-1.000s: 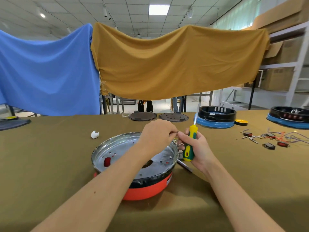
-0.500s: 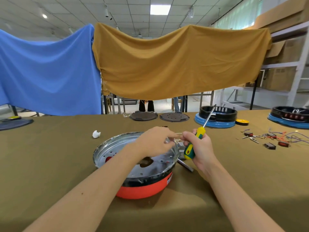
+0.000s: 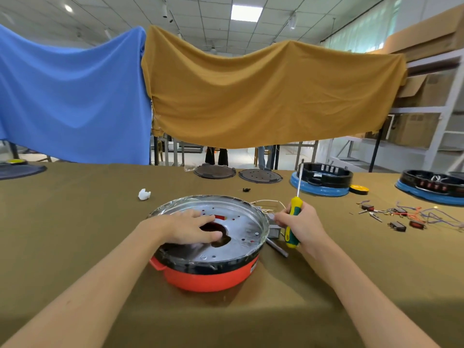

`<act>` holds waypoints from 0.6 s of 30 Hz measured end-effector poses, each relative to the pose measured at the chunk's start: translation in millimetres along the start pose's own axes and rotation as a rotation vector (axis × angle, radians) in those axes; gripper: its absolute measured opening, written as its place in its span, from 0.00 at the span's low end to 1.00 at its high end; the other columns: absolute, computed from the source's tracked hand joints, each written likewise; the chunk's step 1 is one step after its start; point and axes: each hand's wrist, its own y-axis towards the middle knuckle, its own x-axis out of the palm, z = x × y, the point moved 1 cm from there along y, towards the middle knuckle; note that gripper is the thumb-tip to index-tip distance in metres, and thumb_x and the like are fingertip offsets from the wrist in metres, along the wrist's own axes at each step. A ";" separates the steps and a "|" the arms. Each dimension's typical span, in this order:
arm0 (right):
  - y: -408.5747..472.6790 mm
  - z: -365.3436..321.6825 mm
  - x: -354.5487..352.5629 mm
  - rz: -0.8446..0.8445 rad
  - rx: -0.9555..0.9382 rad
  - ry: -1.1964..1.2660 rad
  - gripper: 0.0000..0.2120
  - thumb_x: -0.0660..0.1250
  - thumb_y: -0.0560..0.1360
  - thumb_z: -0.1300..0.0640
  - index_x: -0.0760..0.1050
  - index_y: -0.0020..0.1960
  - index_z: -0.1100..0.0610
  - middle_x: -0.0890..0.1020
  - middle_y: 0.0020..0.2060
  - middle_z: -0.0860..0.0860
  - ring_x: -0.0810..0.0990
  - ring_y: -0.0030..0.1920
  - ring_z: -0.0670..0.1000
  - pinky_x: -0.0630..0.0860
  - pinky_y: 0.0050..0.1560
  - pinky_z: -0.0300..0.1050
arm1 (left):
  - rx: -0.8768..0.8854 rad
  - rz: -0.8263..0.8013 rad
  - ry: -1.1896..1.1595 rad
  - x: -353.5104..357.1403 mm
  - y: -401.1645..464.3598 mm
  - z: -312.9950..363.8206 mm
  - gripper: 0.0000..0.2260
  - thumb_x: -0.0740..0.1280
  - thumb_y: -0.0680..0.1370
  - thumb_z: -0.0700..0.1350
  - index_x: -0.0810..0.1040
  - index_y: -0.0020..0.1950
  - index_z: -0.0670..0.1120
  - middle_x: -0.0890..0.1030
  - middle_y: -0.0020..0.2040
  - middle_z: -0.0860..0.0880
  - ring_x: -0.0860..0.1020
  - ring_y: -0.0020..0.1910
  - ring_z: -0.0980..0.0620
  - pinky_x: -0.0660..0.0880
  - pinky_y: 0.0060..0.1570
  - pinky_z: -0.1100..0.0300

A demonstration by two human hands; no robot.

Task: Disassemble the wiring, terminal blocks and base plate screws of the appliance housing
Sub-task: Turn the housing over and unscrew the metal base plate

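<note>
Metal base plate [image 3: 241,229] under left hand [image 3: 185,228], screwdriver [image 3: 292,222] in right hand [image 3: 302,226]

no readable text, labels or numbers anywhere, small stamped mark on the metal plate [image 3: 203,257] too blurred to make out, cardboard boxes [image 3: 416,129] on the shelf show no legible print

Reaching both bare arms forward from the bottom corners. Laying the left hand [image 3: 190,228] flat, palm down, fingers straight and pointing right. Curling the right hand [image 3: 300,226] into a fist, thumb side up, fingers wrapped tight.
</note>
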 end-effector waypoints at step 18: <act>3.8 -16.7 -51.4 -0.296 -0.114 -0.953 0.10 0.76 0.70 0.60 0.75 0.46 0.55 0.83 0.44 0.53 0.81 0.45 0.51 0.76 0.40 0.42 | -0.055 -0.073 -0.069 3.1 -4.6 2.0 0.49 0.59 0.59 0.83 0.45 0.76 0.70 0.40 0.80 0.61 0.41 0.79 0.46 0.44 0.74 0.39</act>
